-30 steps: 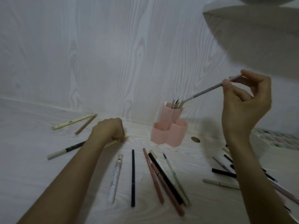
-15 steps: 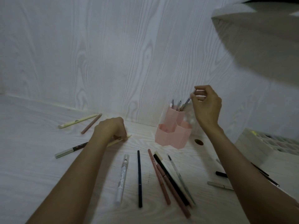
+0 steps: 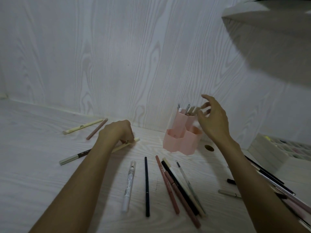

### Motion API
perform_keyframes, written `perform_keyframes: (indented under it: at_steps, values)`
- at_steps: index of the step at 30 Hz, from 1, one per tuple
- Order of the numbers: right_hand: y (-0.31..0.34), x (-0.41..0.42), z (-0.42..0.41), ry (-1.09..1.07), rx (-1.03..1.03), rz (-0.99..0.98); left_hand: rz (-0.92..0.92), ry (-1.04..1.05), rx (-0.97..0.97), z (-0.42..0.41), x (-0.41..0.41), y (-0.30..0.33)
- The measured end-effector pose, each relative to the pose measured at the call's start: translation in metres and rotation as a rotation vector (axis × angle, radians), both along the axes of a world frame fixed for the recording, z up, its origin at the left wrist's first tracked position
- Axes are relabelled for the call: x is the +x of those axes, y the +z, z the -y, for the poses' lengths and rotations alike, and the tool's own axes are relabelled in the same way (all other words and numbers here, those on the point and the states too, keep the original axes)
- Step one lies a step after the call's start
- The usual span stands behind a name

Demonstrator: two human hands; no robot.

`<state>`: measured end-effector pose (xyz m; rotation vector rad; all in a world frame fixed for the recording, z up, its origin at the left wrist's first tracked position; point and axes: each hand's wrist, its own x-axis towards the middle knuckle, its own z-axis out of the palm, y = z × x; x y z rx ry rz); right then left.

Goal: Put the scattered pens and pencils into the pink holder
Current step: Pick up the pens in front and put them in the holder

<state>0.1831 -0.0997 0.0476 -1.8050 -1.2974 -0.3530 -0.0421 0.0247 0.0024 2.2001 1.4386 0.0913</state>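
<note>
The pink holder (image 3: 181, 140) stands near the back wall, with several pens sticking up from its tall rear cell. My right hand (image 3: 212, 120) hovers just right of those pens, fingers spread and holding nothing. My left hand (image 3: 117, 132) rests on the table with its fingers curled round a cream pencil (image 3: 125, 145). Loose on the table lie a white marker (image 3: 128, 186), a dark blue pen (image 3: 147, 186) and a fan of brown, black and cream pencils (image 3: 178, 187).
A cream pen (image 3: 82, 126) and a brown pencil (image 3: 97, 128) lie at the back left; a grey-and-brown pen (image 3: 74, 157) sits under my left forearm. More pens (image 3: 269, 179) lie at the right beside a white compartment tray (image 3: 282, 148). A grommet hole (image 3: 209, 147) sits behind the holder.
My right hand brought the grey pencil down into the holder's rear cell and let it go; its fingers are now spread. The left hand stayed on the cream pencil.
</note>
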Motion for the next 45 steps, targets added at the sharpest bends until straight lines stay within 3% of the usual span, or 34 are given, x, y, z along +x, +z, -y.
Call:
perform_keyframes:
  at_steps: [5, 8, 12, 16, 23, 28, 42, 45]
  values:
    - [-0.017, 0.015, 0.029, -0.028, -0.253, -0.237, 0.246, 0.028, 0.136, 0.003, 0.003, 0.019]
    - [-0.03, 0.028, 0.032, -0.102, -0.475, -0.472, 0.622, 0.094, 0.318, 0.013, 0.01, 0.036]
    - [-0.049, 0.044, 0.038, -0.083, -0.967, -0.273, 1.229, 0.023, 0.281, 0.035, 0.029, 0.055]
    - [-0.058, 0.049, 0.039, 0.006, -1.096, -0.207, 1.385, 0.004, 0.323, 0.04, 0.053, 0.079]
    - [-0.069, 0.053, 0.034, 0.011, -1.077, -0.154, 1.199, 0.04, 0.503, 0.037, 0.098, 0.081]
    - [-0.072, 0.055, 0.035, 0.017, -1.026, -0.157, 1.173, 0.042, 0.596, 0.034, 0.11, 0.075]
    - [-0.072, 0.055, 0.037, 0.03, -0.996, -0.174, 0.402, -0.028, 0.848, 0.028, 0.133, 0.042]
    - [-0.071, 0.054, 0.037, 0.031, -1.007, -0.17, 0.362, -0.038, 0.815, 0.029, 0.13, 0.03]
